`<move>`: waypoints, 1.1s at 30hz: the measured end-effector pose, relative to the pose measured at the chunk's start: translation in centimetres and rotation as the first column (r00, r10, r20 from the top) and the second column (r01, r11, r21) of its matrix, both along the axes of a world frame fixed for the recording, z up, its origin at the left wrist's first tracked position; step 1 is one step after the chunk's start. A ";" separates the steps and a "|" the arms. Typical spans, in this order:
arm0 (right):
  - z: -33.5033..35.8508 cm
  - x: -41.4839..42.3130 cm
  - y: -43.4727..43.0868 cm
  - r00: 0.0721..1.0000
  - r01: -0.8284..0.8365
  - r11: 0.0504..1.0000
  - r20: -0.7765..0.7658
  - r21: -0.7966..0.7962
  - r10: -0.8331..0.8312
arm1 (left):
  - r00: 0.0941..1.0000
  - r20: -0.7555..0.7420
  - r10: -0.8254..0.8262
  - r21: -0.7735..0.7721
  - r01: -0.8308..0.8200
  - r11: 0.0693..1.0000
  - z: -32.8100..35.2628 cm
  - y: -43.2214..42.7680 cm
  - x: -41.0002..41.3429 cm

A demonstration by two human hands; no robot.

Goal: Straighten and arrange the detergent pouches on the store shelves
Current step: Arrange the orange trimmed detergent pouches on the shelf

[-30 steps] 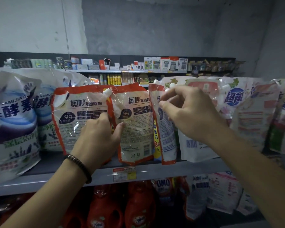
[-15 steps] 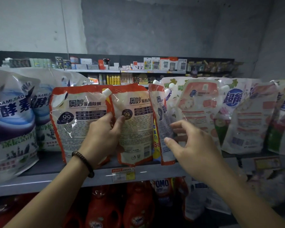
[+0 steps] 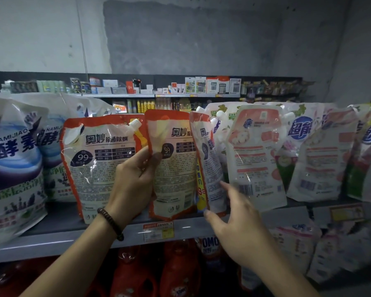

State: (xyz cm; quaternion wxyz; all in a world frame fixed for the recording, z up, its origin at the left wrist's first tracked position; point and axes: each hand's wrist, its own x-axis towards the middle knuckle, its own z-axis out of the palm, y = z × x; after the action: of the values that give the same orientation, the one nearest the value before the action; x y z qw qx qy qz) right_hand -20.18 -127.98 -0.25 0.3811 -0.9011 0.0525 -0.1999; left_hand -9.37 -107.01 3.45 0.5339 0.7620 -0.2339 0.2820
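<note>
Closest to us, our left hand (image 3: 135, 185), a beaded bracelet (image 3: 110, 222) on its wrist, pinches the left edge of the middle red pouch (image 3: 176, 172), thumb on the front and fingers tucked behind. Our right hand (image 3: 238, 224) is open with fingers spread, holding nothing: its thumb tip lies at the bottom corner of the narrow red pouch (image 3: 210, 168), which stands turned nearly edge-on, and its forefinger reaches that pouch's right side. Below, red bottles (image 3: 180, 273) fill the lower level. All three red pouches stand on the grey shelf (image 3: 51, 241), just behind a price tag (image 3: 158, 231), the left red pouch (image 3: 99, 168) partly covered by our left hand. Blue-and-white bags (image 3: 13, 163) stand to their left, and a pink-and-white pouch (image 3: 255, 159) leans to their right (more pouches beyond it are blurred). Farther back runs a far shelf (image 3: 159, 95) of small boxed goods against a grey wall (image 3: 191, 39).
</note>
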 end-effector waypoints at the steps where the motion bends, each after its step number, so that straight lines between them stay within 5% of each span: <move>1: -0.1 0.1 0.0 1.000 0.003 1.000 0.008 0.000 -0.003 | 1.000 0.020 0.001 0.005 -0.001 1.000 0.1 0.0 0.1; 15: -1.4 2.5 -0.3 0.999 -0.035 0.985 0.039 0.169 0.028 | 0.993 0.116 0.026 -0.047 -0.021 0.999 3.4 2.1 -2.6; 23: -1.9 3.8 1.6 0.991 -0.134 0.976 0.042 0.174 0.129 | 0.947 0.207 0.247 -0.063 -0.239 0.969 4.3 4.8 -3.0; 33: -1.6 5.1 4.3 0.982 -0.188 0.965 0.042 0.185 0.183 | 0.918 0.234 0.320 -0.151 -0.291 0.945 4.5 7.0 -3.9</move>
State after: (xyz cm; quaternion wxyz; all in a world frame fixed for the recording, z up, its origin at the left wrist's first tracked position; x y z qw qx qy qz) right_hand -15.04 -123.72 -1.90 0.4822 -0.8595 -0.0182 -0.1684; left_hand -13.27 -99.97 7.97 0.4911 0.7149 -0.1625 0.4706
